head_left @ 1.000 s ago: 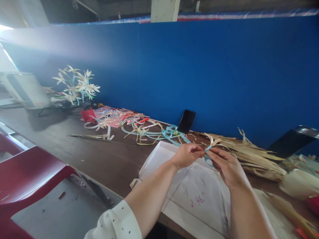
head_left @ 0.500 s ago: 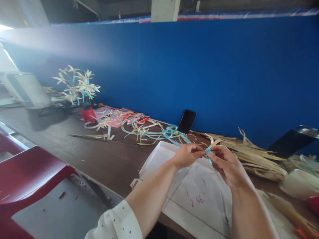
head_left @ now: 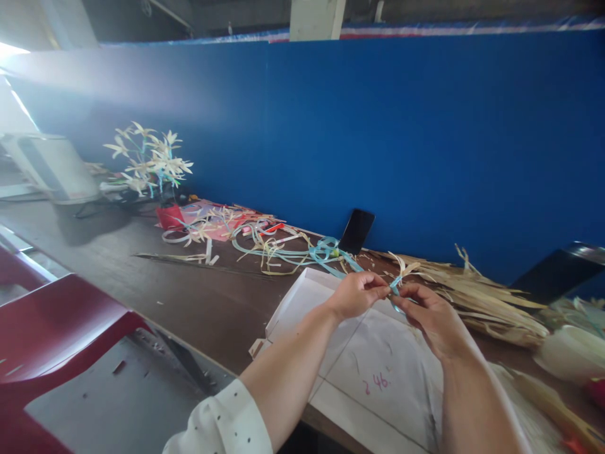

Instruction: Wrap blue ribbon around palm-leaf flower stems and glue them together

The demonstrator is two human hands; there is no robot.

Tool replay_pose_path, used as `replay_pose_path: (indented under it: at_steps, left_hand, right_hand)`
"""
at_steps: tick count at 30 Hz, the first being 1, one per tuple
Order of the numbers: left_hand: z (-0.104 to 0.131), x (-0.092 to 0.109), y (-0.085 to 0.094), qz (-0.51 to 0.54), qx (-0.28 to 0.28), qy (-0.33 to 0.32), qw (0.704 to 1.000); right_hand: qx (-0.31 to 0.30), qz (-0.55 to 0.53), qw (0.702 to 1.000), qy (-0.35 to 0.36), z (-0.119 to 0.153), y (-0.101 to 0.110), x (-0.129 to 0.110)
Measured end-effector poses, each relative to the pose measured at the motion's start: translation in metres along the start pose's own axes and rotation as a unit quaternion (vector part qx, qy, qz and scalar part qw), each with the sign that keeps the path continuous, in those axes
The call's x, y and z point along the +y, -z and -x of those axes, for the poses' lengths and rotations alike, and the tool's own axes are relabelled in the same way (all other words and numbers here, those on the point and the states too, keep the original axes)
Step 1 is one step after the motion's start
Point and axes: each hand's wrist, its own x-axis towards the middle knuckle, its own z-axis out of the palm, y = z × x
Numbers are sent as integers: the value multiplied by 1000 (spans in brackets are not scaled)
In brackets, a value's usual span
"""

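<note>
My left hand (head_left: 360, 294) pinches the base of a small straw flower (head_left: 404, 265) with pale strips for petals. Light blue ribbon (head_left: 394, 287) is wrapped at the flower's base, where both hands meet. On the other side my right hand (head_left: 428, 315) is closed, thumb and forefinger on the blue ribbon. The fingertips hide part of the stem. Both hands are above a white cardboard box lid (head_left: 340, 372) with pink handwriting on it. A loose coil of the same blue ribbon (head_left: 326, 250) lies just beyond the lid.
A black phone (head_left: 358, 231) leans against the blue partition (head_left: 425, 139). Dry husk strips (head_left: 491, 302) lie at the right. Farther left stand a red pot (head_left: 170, 217) of straw flowers and a white kettle (head_left: 59, 167). A red chair (head_left: 61, 328) is at the table's near side.
My right hand's fingers have slid slightly down from the flower's base along the ribbon, showing more of the flower. The left hand keeps its pinch.
</note>
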Motion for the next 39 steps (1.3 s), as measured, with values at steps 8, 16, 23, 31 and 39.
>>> replay_pose_path:
  at_steps: [8,16,23,31,39]
  left_hand:
    - [-3,-4,1,17,31,-2,999]
    - [-5,-3,3,28,52,-5,998]
    - [-2,1,1,66,42,5,997]
    - [-2,0,-6,229,18,6,973]
    - [-2,-2,-9,230,28,15,973]
  right_hand:
    - [44,109,992,36,0,-14,-10]
    - [91,121,986,71,1,-23,-11]
    - [216,328,917,61,2,-23,-10]
    - [234,420,873,82,-3,-29,1]
    - [264,423,845,196,-4,-32,7]
